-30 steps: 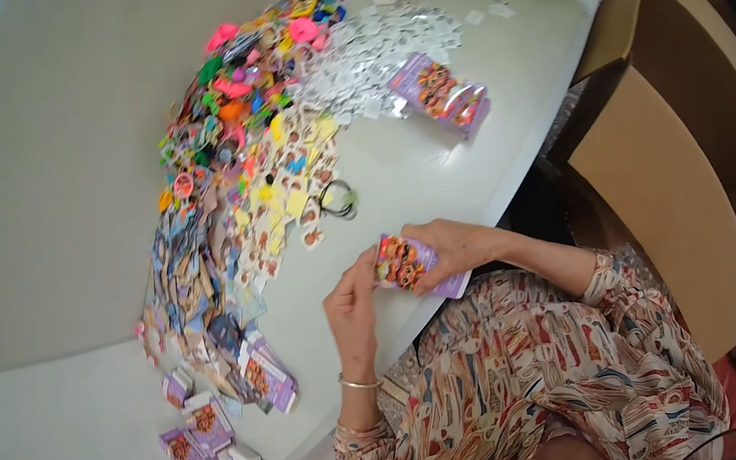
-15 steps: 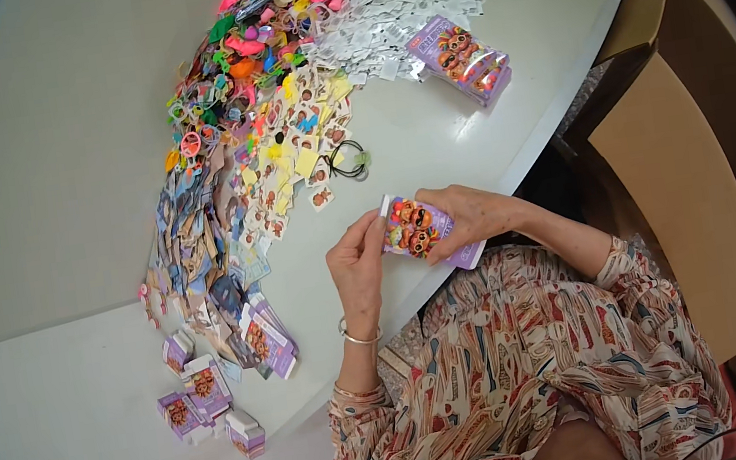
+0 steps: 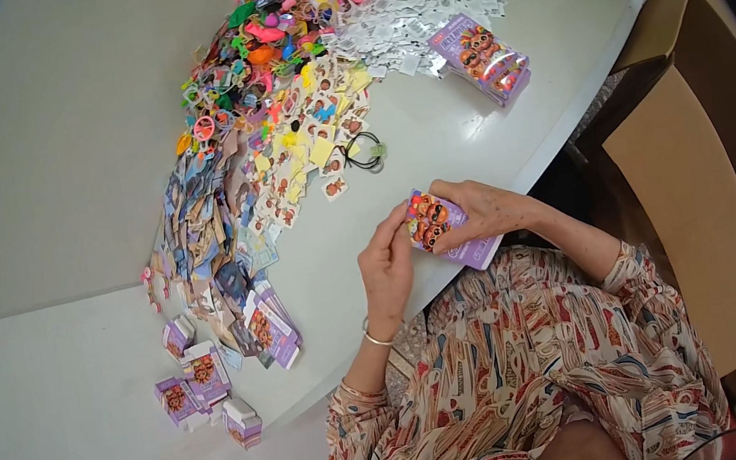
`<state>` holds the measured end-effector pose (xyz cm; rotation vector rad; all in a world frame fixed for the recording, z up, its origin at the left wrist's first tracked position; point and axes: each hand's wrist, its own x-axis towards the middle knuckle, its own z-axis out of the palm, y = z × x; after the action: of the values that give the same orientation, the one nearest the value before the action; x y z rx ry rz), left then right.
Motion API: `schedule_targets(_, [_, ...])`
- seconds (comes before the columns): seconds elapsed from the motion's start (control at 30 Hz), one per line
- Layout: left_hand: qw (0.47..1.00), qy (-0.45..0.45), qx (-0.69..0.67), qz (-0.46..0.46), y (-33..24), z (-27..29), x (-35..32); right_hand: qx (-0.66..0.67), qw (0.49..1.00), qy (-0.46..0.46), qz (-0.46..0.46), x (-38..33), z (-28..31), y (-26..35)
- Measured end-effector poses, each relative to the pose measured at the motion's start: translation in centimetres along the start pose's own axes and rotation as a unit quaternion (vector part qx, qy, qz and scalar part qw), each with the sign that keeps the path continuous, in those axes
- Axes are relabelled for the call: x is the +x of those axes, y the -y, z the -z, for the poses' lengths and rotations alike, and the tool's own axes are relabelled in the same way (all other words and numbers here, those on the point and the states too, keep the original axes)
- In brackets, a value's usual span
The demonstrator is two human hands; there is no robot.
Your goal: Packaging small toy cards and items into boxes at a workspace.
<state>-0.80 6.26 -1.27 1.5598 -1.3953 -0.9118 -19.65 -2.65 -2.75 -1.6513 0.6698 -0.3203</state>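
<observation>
White table [image 3: 446, 148]: because many heaps fill its far and left parts, its middle is mostly bare, which seems to give both hands free room.
Brown cardboard box [image 3: 686, 213]: it stands open at the right, just beside the table, perhaps to be within reach of the right arm.
Colourful trinkets [image 3: 263, 54]: they form a far heap, touching the white packets [image 3: 413, 12] at its right; the kinds seem sorted apart, for easier picking.
Folded papers [image 3: 195, 207]: they lie nearer, at the left, with the picture cards [image 3: 314, 148] at their right, probably for the same reason.
Purple packs [image 3: 483, 58]: they are gathered at the far right, in front of the white packets, maybe so that they do not mix with the heaps.
Right hand [image 3: 488, 213]: it is closed across the held carton [image 3: 434, 221], the thumb on the near side, apparently to steady it.
Left hand [image 3: 388, 269]: its bent fingertips meet the carton's left end; whether they pinch it, I cannot tell.
Held carton: it is at the table's near edge, picture side up, close to the body, likely for good control.
</observation>
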Motion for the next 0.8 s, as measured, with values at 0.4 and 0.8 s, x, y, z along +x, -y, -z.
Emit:
schedule_targets(0.4, [0.828,0.093,-0.497,0.244,0.1,-0.9,3.4,-0.123,0.938,-0.273,0.173,-0.9,-1.1,0.1])
schedule_targets(0.8, [0.912,-0.101,0.353,-0.183,4.0,-0.3,10.0,-0.296,0.897,-0.328,0.003,-2.6,1.6,1.7])
